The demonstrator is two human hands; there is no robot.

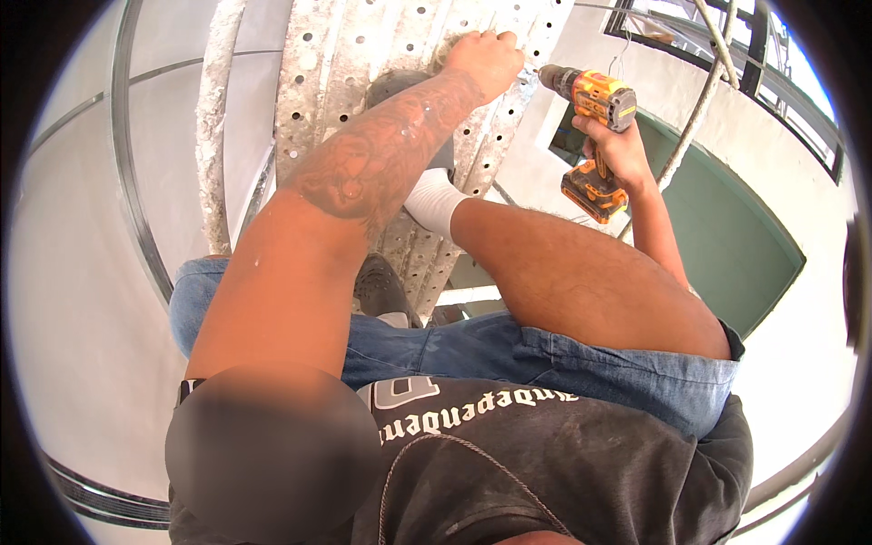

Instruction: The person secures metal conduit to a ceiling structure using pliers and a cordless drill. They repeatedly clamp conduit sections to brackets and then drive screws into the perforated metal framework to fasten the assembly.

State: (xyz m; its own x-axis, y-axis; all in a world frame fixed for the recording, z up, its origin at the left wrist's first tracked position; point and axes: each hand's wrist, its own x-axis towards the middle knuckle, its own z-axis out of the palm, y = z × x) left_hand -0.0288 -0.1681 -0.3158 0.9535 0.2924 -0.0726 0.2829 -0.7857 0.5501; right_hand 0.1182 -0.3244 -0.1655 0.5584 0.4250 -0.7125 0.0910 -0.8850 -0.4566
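Note:
My right hand [618, 150] is wrapped round the grip of a yellow and black cordless drill [599, 95], its battery pack hanging below my fingers. The drill's chuck points left, toward my left hand [489, 64]. That hand is closed over the perforated metal scaffold plank [318, 54], near its right edge, with the fingers curled away from view. A short gap separates its knuckles from the chuck's tip. Whatever the left fingers pinch, if anything, is hidden or too small to name.
I squat on the plank, my dark shoes [386, 289] on it. A splattered scaffold pole [216, 118] rises at the left, and a thinner diagonal pole [695, 118] passes right of the drill. Beyond are a pale wall [772, 154], a green recessed panel [736, 236] and metal wall studs [123, 109].

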